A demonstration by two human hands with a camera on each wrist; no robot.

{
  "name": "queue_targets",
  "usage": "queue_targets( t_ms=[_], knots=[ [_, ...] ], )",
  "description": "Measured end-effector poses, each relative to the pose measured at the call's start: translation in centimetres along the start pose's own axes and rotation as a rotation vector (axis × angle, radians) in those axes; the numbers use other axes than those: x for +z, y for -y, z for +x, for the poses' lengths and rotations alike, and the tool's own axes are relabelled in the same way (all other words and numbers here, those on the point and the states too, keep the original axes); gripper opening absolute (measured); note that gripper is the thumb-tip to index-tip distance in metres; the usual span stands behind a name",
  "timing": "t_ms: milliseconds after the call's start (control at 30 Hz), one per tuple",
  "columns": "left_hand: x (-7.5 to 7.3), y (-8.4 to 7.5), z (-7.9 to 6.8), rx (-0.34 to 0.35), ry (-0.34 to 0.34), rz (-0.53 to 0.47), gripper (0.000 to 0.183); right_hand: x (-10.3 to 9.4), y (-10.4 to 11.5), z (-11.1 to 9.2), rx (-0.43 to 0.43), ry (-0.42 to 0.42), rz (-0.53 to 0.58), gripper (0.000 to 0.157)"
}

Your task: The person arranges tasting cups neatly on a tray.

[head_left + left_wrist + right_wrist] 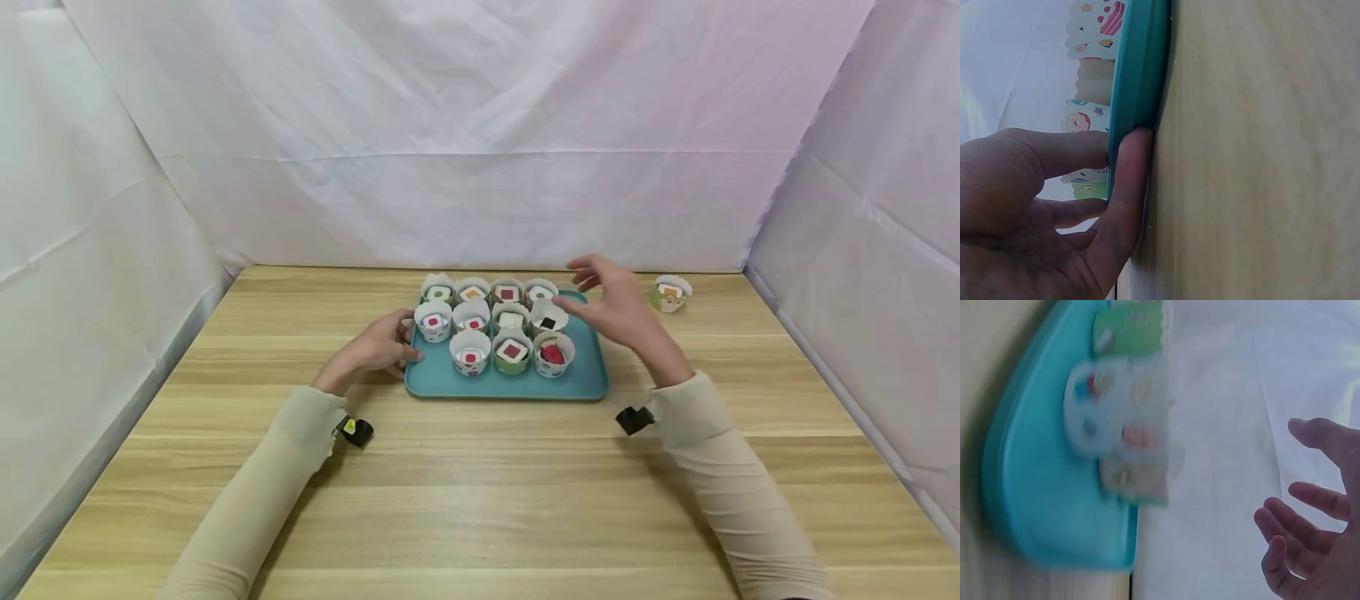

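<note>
My left hand (375,343) pinches the left edge of a teal tray (517,388), with the thumb at the rim and a finger along the outer side in the left wrist view. On the tray stand several scalloped paper cups in rows, each with a small piece inside, such as a cup with a red piece (553,356) at the front right. Over the tray's back right corner hovers my right hand (626,310), its fingers loosely spread and holding nothing. In the right wrist view a patterned cup (1116,409) stands on the tray, apart from that hand.
One more paper cup (671,296), with a white and orange piece in it, stands on the wooden table (480,492) to the right of the tray. A white cloth (480,200) hangs behind the table's back edge, and more cloth runs along both sides.
</note>
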State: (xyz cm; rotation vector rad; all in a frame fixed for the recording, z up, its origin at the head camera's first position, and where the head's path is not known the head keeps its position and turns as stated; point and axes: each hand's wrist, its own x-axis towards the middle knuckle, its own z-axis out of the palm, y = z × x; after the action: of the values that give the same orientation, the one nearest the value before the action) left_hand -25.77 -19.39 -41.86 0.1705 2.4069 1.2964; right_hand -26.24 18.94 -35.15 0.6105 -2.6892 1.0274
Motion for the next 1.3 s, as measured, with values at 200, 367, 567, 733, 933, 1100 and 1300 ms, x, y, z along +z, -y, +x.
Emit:
queue_targets(
  t_ms=[200,367,567,733,933,1100,1300],
  knots=[
    [0.2,0.0,0.0,-0.006,-0.007,-0.005,0.081,-3.2,-4.7,-0.6,0.122,-0.11,-0.05,0.056],
    [0.0,0.1,-0.1,-0.011,-0.021,-0.012,0.081,-5.3,-8.0,-0.9,0.266,-0.148,-0.013,0.064],
    [-0.2,0.1,-0.2,-0.007,-0.014,-0.018,0.082,-6.9,-11.0,-1.2,0.406,-0.184,0.026,0.072],
    [-0.1,0.0,-0.1,-0.009,-0.007,-0.018,0.082,-7.4,-13.1,-2.0,0.488,-0.118,0.057,0.082],
    [-0.1,0.0,-0.1,-0.018,-0.014,-0.026,0.081,-7.2,-15.0,-2.4,0.511,-0.002,0.162,0.09],
    [0.1,-0.1,0.0,-0.012,-0.007,-0.03,0.081,-7.0,-16.1,-2.5,0.559,0.017,0.24,0.097],
    [-0.1,0.1,0.1,-0.015,-0.011,-0.038,0.083,-6.8,-16.7,-1.9,0.559,0.023,0.219,0.099]
  ],
)
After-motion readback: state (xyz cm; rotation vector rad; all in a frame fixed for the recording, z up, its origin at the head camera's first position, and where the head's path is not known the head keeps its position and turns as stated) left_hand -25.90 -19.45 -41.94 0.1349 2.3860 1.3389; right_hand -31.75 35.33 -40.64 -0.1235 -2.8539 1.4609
